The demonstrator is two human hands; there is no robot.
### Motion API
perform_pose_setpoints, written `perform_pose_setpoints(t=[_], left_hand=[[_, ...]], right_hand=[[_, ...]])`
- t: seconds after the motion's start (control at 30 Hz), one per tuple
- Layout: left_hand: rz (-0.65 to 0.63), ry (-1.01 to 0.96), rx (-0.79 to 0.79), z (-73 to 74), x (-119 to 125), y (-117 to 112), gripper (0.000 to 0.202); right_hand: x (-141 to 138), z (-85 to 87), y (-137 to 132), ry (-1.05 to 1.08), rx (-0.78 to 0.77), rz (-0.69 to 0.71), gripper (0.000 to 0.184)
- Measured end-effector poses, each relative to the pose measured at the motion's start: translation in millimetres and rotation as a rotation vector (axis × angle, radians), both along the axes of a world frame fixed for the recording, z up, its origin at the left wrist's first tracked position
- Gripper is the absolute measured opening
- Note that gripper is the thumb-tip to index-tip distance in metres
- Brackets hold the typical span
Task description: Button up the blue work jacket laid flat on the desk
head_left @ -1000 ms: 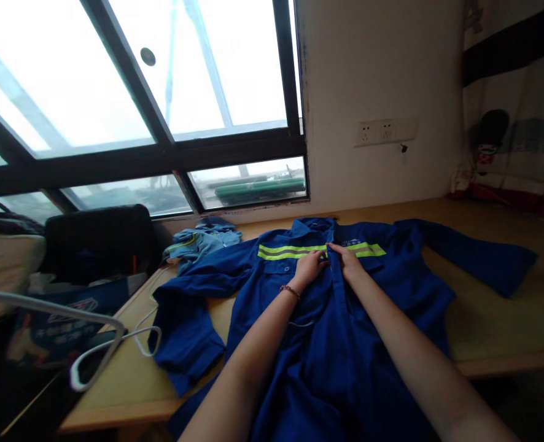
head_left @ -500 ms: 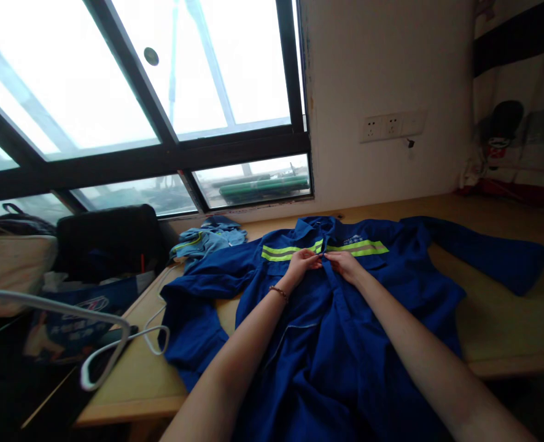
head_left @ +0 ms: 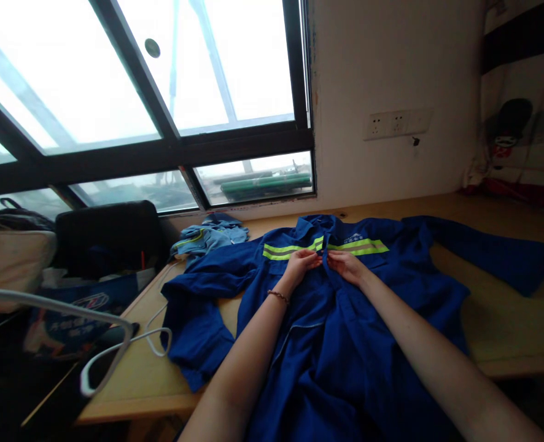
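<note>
A dark blue work jacket (head_left: pixel 345 331) with a yellow-green reflective chest stripe lies spread face up on a wooden table (head_left: pixel 502 331), sleeves out to both sides. My left hand (head_left: pixel 302 264) pinches the left edge of the front placket just below the stripe. My right hand (head_left: pixel 345 265) pinches the right edge at the same height. Both hands meet at the jacket's centre line, fingers closed on the cloth. A beaded bracelet sits on my left wrist.
A crumpled light blue garment (head_left: pixel 210 236) lies at the table's back left near the window. A white clothes hanger (head_left: pixel 115 350) pokes over the left table edge. Black and printed bags (head_left: pixel 101 239) stand left of the table. Wall sockets (head_left: pixel 394 124) sit above the jacket.
Both hands stayed at the placket below the stripe, shifting slightly and pinching its edges closer together. The camera view drifted a little.
</note>
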State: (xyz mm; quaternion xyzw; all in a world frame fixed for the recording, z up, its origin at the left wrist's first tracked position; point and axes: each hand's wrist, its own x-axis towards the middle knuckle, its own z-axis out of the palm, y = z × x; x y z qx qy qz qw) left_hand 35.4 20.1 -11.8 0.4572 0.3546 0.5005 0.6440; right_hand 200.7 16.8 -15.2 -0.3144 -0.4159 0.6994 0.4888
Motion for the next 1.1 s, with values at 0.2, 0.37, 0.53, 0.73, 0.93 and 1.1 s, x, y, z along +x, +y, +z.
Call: perform_pose_setpoints(t=[0.2,0.37,0.53,0.73,0.93,1.1], left_hand=[[0.005,0.012,0.042,-2.2,0,0,0.029],[0.009,0.079,0.058,-2.7,2,-1,0.03],[0.008,0.169,0.078,-2.4,7,-1,0.032],[0.052,0.176,0.064,-3.5,9,-1,0.029],[0.085,0.022,-0.083,-1.0,7,-2,0.019],[0.128,-0.083,-0.146,1.0,7,-2,0.017]], right_hand=[[-10,-0.4,-2,-0.466,0.402,-0.423,0.016],[-11,7.7,-10,-0.752,0.652,-0.566,0.015],[-15,14.2,-20,-1.043,0.757,-0.542,0.011],[-19,12.2,-23,-1.183,0.847,-0.509,0.009],[-20,6.8,-19,-1.086,0.919,-0.52,0.01],[-20,5.8,-18,-0.98,0.93,-0.595,0.017]])
